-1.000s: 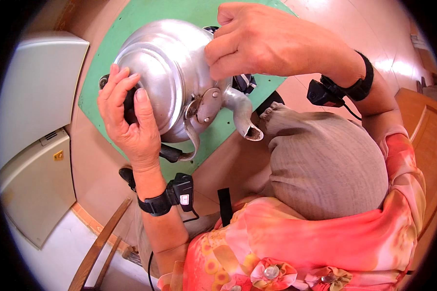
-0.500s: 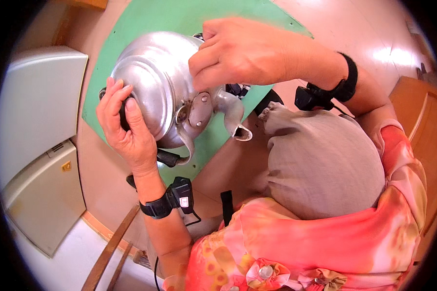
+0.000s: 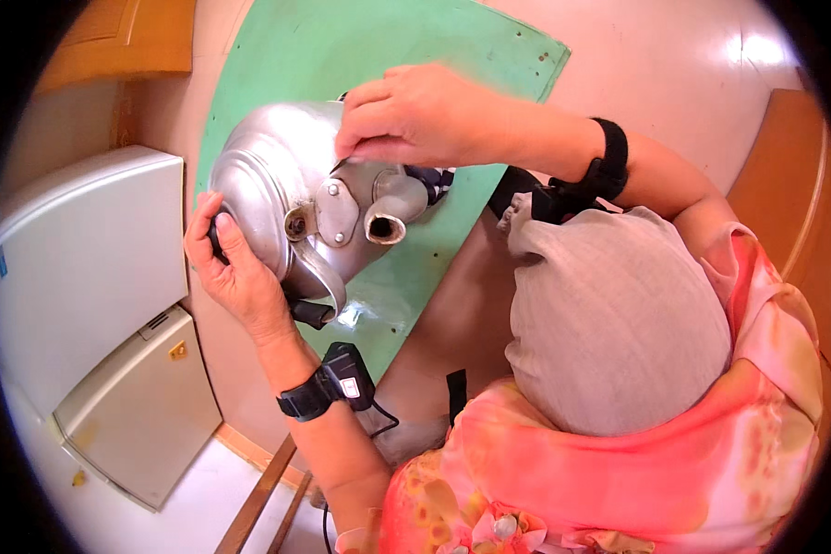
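A dull silver metal kettle (image 3: 272,152) lies tipped on its side on the green tabletop (image 3: 415,42). Its spout (image 3: 385,224) opens toward me, beside a riveted plate (image 3: 337,212). The loop handle hangs toward the near side and ends in a black grip (image 3: 310,314). With my left hand (image 3: 240,263) I grasp the black knob (image 3: 218,235) of the lid, fingers wrapped round it. My right hand (image 3: 415,115) is closed against the upper side of the kettle, above the riveted plate. A small dark, pointed tip shows under its fingers; the rest is hidden.
Dark and white patterned material (image 3: 434,182) lies behind the spout. A pale two-door fridge (image 3: 92,268) stands at the left. Wooden furniture is at the upper left and right. A grey-brown cloth (image 3: 619,323) bulges near my right arm. Black straps with small devices circle both wrists.
The kettle has turned so that its spout faces me more directly. My right hand has shifted a little left and down along its side. My left hand keeps the knob.
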The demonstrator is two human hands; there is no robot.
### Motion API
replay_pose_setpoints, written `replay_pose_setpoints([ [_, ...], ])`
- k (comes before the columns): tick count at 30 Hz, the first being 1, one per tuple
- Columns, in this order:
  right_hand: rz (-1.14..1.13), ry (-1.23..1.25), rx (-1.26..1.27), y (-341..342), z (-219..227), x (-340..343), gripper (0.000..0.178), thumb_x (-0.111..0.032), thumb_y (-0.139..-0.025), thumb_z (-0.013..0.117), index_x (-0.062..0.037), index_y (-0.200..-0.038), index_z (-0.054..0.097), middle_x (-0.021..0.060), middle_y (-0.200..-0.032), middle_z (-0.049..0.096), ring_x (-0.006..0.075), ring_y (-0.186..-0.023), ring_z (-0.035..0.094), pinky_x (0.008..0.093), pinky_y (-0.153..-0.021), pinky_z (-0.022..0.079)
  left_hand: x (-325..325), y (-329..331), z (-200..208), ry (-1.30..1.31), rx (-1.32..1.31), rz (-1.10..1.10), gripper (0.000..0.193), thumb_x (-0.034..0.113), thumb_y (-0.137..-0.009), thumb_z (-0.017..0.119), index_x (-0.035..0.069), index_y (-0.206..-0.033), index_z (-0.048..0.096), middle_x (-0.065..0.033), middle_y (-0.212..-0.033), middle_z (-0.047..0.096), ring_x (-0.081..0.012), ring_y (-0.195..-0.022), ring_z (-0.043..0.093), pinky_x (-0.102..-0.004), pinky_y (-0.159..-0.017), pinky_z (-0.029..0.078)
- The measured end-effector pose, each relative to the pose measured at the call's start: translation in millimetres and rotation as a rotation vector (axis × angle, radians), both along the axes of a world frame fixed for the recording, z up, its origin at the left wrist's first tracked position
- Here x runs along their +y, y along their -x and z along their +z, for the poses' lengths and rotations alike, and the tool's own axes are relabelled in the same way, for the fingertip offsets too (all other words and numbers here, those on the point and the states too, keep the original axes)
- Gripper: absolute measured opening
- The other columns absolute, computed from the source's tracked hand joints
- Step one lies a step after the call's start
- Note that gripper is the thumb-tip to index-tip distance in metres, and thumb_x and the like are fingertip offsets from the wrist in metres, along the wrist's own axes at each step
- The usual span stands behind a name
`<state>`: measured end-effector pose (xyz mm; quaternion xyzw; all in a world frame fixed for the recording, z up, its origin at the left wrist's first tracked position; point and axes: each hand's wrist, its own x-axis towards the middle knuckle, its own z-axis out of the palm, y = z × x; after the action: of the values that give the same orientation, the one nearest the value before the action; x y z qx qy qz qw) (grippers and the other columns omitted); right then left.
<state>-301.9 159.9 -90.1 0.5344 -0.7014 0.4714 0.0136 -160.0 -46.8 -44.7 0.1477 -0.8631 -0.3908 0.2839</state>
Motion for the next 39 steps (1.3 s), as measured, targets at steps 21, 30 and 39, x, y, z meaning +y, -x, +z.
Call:
replay_pose_setpoints([
  [21, 0.031, 0.069, 0.068, -5, -8, 7, 0.008, -0.023, -0.084, 0.062, -0.0196, -0.088, 0.066, -0.0042, -0.083, 0.061, 0.0178, -0.071, 0.059, 0.0344, -0.072, 0.041, 8, -5, 2, 0.113, 0.037, -0.029, 0.017, 0.009, -0.096, 0.049, 0.000, -0.108, 0.056, -0.0121, -0.117, 0.057, -0.0253, -0.119, 0.049, -0.0377, -0.103, 0.035],
  [30, 0.047, 0.089, 0.067, -3, -9, 7, 0.006, -0.020, -0.083, 0.063, -0.0162, -0.087, 0.065, -0.0037, -0.081, 0.061, 0.0178, -0.070, 0.057, 0.0330, -0.070, 0.041, 6, -4, 2, 0.086, 0.052, -0.028, 0.016, 0.009, -0.096, 0.049, 0.000, -0.107, 0.056, -0.0120, -0.118, 0.057, -0.0256, -0.120, 0.049, -0.0379, -0.102, 0.036],
  [39, 0.019, 0.098, 0.059, -2, -9, 2, 0.004, -0.020, -0.083, 0.063, -0.0159, -0.085, 0.063, -0.0034, -0.081, 0.060, 0.0190, -0.070, 0.057, 0.0336, -0.068, 0.042, 9, -4, 4, 0.112, 0.025, -0.037, 0.018, 0.006, -0.096, 0.046, -0.001, -0.110, 0.055, -0.0162, -0.123, 0.054, -0.0261, -0.122, 0.047, -0.0385, -0.106, 0.033],
])
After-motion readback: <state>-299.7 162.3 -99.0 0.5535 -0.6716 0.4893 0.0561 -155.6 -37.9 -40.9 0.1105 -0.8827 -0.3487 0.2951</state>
